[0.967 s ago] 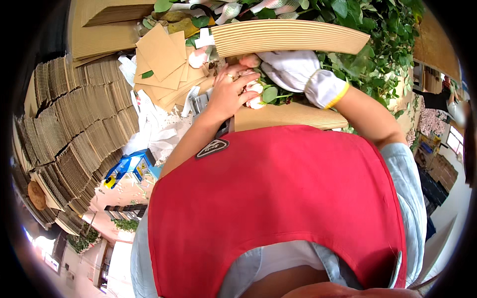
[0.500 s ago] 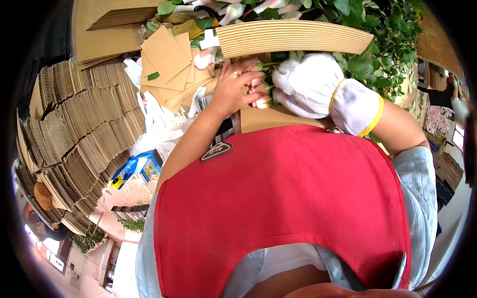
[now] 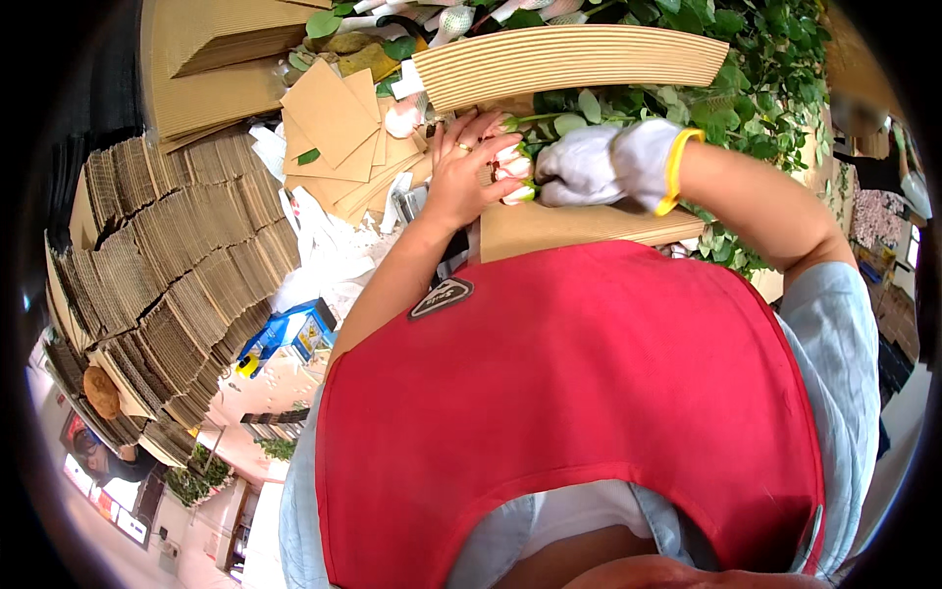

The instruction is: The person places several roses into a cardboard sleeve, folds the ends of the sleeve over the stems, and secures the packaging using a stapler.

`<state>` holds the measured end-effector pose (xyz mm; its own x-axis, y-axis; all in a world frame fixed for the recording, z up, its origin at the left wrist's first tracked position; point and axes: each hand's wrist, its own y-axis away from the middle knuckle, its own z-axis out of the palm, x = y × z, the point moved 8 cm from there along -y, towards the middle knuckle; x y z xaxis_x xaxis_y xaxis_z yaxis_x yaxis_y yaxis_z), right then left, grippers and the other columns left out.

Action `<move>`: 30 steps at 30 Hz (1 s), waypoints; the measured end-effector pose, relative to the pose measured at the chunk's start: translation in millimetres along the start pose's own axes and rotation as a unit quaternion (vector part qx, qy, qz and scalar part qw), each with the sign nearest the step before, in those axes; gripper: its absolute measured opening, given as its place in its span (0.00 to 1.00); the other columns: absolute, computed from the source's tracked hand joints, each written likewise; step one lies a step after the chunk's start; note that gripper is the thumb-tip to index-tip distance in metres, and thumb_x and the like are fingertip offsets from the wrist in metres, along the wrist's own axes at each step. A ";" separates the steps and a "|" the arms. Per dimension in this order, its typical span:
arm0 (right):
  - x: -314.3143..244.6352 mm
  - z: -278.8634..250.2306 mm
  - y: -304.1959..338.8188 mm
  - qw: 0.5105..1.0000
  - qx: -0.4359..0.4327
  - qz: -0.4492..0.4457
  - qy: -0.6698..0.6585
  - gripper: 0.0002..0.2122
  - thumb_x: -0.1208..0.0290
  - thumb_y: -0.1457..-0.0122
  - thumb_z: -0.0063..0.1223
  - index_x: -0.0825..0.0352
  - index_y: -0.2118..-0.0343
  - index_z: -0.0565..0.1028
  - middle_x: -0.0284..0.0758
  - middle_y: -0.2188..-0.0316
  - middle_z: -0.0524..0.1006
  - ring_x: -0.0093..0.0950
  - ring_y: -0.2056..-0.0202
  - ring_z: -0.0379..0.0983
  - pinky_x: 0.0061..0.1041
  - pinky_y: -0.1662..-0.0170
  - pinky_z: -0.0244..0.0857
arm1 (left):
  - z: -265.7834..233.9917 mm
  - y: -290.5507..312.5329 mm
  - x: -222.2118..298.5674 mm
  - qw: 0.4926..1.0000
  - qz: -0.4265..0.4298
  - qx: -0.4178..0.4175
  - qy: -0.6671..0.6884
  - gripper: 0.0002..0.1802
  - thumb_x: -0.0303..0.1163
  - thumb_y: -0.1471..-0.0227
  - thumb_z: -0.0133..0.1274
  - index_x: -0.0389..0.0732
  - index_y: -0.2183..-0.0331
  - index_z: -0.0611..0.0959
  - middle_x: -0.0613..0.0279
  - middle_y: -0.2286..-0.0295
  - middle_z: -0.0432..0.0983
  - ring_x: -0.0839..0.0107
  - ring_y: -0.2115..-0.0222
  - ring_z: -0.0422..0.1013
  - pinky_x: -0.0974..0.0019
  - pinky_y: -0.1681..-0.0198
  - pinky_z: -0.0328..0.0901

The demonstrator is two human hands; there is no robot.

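Note:
Several pale pink roses lie side by side, their heads to the left and green bases to the right. My bare left hand, a ring on one finger, is curled over their heads from the left. My right hand wears a white glove with a yellow cuff edge. It is closed right beside the green bases, and what its fingers hold is hidden. Below the hands lies a flat stack of brown cardboard. A curved stack of corrugated cardboard stands just beyond them.
Loose cardboard squares lie left of my left hand, near white paper scraps. Tall cardboard piles fill the left side. Green foliage spreads at the far right. Net-wrapped blooms lie at the back. A blue dispenser sits lower left.
My gloved right hand has moved slightly left, closer against the rose bases, and its forearm has swung up. My left hand stays over the rose heads. The view has shifted slightly.

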<state>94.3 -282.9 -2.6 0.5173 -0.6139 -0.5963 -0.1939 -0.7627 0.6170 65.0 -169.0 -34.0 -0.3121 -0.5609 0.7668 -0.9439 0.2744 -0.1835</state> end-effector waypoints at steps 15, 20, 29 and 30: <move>-16.4 -6.4 -2.1 0.948 0.193 -0.012 0.253 0.08 0.63 0.48 0.52 0.59 0.77 0.79 0.40 0.80 0.77 0.41 0.74 0.77 0.40 0.72 0.70 | -7.3 -11.9 3.8 1.000 -0.008 -0.009 0.018 0.23 0.39 0.65 0.66 0.47 0.61 0.86 0.59 0.48 0.70 0.55 0.48 0.61 0.50 0.42 0.51; -44.1 -30.9 14.3 0.989 0.104 0.007 0.106 0.09 0.57 0.51 0.57 0.57 0.78 0.78 0.37 0.80 0.77 0.39 0.74 0.76 0.37 0.73 0.69 | 6.5 -13.4 -15.7 0.996 -0.033 -0.047 -0.068 0.20 0.42 0.59 0.62 0.53 0.59 0.85 0.57 0.53 0.74 0.50 0.47 0.60 0.47 0.40 0.47; -51.3 -135.5 61.4 0.939 0.279 0.105 0.170 0.16 0.59 0.50 0.56 0.65 0.62 0.76 0.45 0.70 0.77 0.37 0.66 0.77 0.34 0.64 0.71 | -3.9 -29.5 19.8 0.979 -0.081 -0.080 -0.172 0.21 0.37 0.57 0.58 0.41 0.58 0.80 0.52 0.59 0.76 0.47 0.53 0.63 0.46 0.43 0.48; -46.9 -140.0 64.9 0.938 0.282 0.102 0.172 0.16 0.59 0.50 0.56 0.65 0.62 0.76 0.45 0.70 0.77 0.37 0.66 0.77 0.34 0.64 0.71 | -2.5 -32.7 21.8 0.975 -0.076 -0.096 -0.184 0.21 0.37 0.57 0.58 0.42 0.58 0.80 0.53 0.60 0.76 0.48 0.53 0.64 0.47 0.44 0.49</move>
<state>174.2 -275.1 137.3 0.6413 -0.7304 -0.2351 -0.6778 -0.6829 0.2724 89.4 -188.2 -9.7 -0.2213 -0.8392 0.4968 -0.9557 0.2879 0.0606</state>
